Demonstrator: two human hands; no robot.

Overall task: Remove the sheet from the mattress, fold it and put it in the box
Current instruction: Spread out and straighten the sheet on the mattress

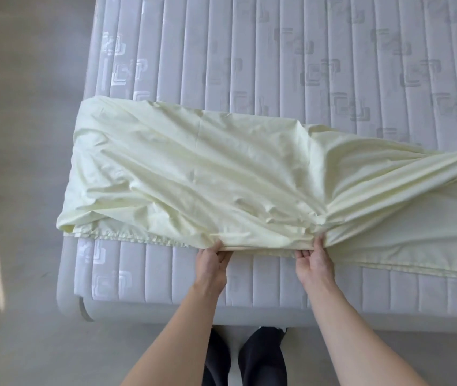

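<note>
A pale yellow sheet [221, 174] lies bunched in a long, creased band across the near part of the quilted grey mattress [277, 51]. Its right end trails off the frame's right edge. Both of my hands are at the sheet's near edge. My left hand [212, 263] pinches that edge with thumb on top. About a forearm's width to the right, my right hand [315, 260] pinches the same edge where the folds gather. An elastic hem shows at the sheet's near left edge. No box is in view.
The mattress's near left corner [74, 305] is rounded, with grey floor [21, 162] to its left and in front. My legs stand against the mattress's near side at the bottom centre.
</note>
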